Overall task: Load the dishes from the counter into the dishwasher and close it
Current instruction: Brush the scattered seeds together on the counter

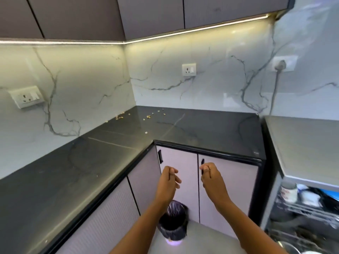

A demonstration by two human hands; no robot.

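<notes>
Marble-look wall panels (82, 79) with grey veins are seen behind a corner of a kitchen, lit by a light strip (192, 30) under the dark upper cabinets (150, 13). Below them an L-shaped black countertop (91, 162) is laid, and small pale crumbs (148, 116) are scattered on it near the back corner. Under the countertop, pale lilac cabinet doors (231, 184) with black handles (160, 156) are closed.

At the right edge the grey dishwasher (302, 147) is found, standing open. Its upper rack (311, 210) is pulled out, and the dishes are placed in it: a white cup (289, 192) and blurred white and blue pieces (328, 194) behind it. A lower rack (293, 237) is partly seen beneath, too blurred to be read.

On the grey floor (201, 233), close to the cabinet doors, a small bin (173, 222) lined with a dark bag is placed; it lies under and between the two forearms.

Three white sockets are fixed on the wall: one at the left (27, 97), one in the middle (189, 69), and one at the right (291, 61) with a grey plug (281, 64) inserted.

Both hands are held in the air in front of the cabinet doors, above the bin. The left hand (169, 178) is loosely curled and nothing is held in it. The right hand (211, 174) is curled with its fingertips together, in front of a door handle; whether anything is gripped by it cannot be told.
</notes>
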